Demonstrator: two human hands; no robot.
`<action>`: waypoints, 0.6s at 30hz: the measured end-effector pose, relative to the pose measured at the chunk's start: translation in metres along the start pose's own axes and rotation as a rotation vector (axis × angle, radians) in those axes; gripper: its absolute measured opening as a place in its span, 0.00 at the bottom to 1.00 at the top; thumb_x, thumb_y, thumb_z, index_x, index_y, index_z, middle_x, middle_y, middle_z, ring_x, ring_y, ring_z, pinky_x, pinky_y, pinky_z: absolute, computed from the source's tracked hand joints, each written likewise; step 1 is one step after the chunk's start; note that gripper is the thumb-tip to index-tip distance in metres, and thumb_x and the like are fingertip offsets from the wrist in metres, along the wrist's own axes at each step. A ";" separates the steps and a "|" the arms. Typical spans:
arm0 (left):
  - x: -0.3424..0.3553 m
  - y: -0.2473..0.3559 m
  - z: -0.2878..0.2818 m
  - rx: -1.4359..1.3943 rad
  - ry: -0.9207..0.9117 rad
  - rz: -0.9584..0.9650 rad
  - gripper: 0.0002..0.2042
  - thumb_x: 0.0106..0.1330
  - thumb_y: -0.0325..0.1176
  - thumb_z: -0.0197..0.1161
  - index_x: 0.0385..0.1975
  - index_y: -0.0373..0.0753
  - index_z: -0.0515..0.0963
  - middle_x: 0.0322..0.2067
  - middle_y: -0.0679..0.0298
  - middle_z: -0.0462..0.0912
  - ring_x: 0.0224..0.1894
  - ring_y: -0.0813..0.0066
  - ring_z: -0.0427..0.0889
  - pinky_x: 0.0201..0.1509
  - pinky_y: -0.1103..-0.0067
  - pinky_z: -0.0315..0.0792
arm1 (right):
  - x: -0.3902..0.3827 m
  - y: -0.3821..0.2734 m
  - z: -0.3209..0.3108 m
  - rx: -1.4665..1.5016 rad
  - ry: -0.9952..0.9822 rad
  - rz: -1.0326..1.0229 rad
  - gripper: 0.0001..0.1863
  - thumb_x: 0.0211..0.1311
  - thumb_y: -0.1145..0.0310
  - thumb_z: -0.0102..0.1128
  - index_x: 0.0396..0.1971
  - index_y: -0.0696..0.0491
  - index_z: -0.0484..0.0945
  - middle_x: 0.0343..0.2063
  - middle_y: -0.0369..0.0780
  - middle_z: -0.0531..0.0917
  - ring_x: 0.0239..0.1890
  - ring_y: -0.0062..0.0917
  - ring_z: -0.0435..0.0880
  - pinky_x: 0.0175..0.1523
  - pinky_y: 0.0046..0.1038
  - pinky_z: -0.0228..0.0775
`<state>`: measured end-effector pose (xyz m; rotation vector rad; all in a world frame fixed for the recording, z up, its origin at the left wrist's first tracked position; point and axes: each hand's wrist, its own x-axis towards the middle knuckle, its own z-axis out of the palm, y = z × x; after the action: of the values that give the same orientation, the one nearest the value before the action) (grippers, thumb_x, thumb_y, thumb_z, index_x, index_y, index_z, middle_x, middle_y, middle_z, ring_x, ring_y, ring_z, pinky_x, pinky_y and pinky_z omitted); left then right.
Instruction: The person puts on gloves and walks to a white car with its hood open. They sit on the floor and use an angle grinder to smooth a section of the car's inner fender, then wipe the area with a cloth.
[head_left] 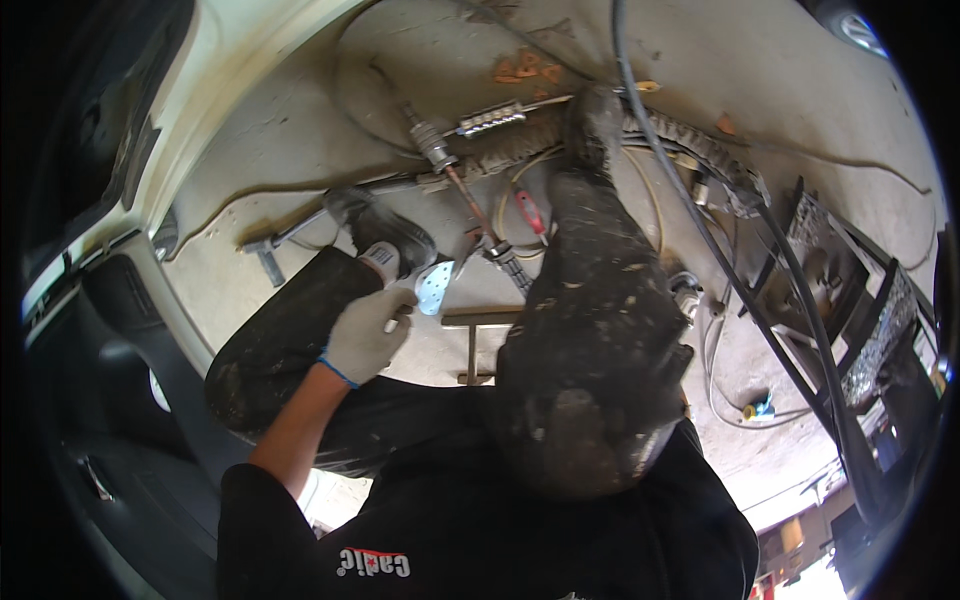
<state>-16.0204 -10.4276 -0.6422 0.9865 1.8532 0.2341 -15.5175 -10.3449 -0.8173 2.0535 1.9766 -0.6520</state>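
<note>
My left hand (368,337), in a whitish glove with a blue cuff, hovers over my bent left leg (285,330). Its fingers are curled in; a small white bit shows between them, too small to name. Just beyond the fingertips is a light-blue perforated sheet (433,288), beside my dark shoe (385,232); whether the fingers touch it I cannot tell. My raised right knee (590,400), in dirty dark trousers, fills the middle. No right hand shows; the right forearm side is hidden by that leg.
On the concrete floor lie a hammer (264,252), a long metal rod tool (435,145), a red-handled screwdriver (529,212) and several cables. A pale car body (215,90) and door panel (130,330) bound the left. A black metal frame (850,290) stands right; a thick hose (690,200) crosses there.
</note>
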 end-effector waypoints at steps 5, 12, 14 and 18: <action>-0.019 0.004 0.043 -0.083 -0.074 -0.054 0.10 0.62 0.25 0.58 0.43 0.35 0.76 0.37 0.53 0.83 0.41 0.59 0.84 0.46 0.70 0.77 | -0.028 0.028 -0.059 0.046 0.045 0.028 0.11 0.60 0.66 0.56 0.39 0.55 0.72 0.35 0.48 0.77 0.33 0.42 0.81 0.35 0.41 0.76; -0.014 -0.009 0.067 -0.045 -0.111 -0.077 0.10 0.62 0.27 0.57 0.42 0.36 0.77 0.37 0.55 0.84 0.39 0.59 0.84 0.44 0.70 0.77 | -0.027 0.033 -0.102 0.057 0.083 0.035 0.10 0.61 0.65 0.55 0.37 0.55 0.73 0.34 0.47 0.77 0.32 0.40 0.80 0.35 0.39 0.75; -0.001 -0.012 0.073 -0.083 -0.098 -0.084 0.10 0.62 0.27 0.57 0.42 0.36 0.76 0.36 0.55 0.83 0.38 0.59 0.84 0.44 0.70 0.76 | -0.022 0.033 -0.109 0.062 0.086 0.029 0.10 0.61 0.65 0.55 0.37 0.55 0.73 0.33 0.47 0.77 0.32 0.39 0.80 0.35 0.39 0.75; 0.030 -0.018 0.099 -0.087 -0.104 -0.040 0.09 0.61 0.29 0.58 0.41 0.37 0.75 0.33 0.54 0.82 0.37 0.56 0.83 0.42 0.68 0.75 | -0.015 0.028 -0.120 0.068 0.085 0.006 0.10 0.62 0.65 0.55 0.36 0.56 0.73 0.33 0.46 0.77 0.32 0.38 0.80 0.34 0.38 0.74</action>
<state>-15.9531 -10.4434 -0.7219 0.8851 1.7522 0.2331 -15.4704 -10.3062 -0.7089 2.1604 2.0197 -0.6488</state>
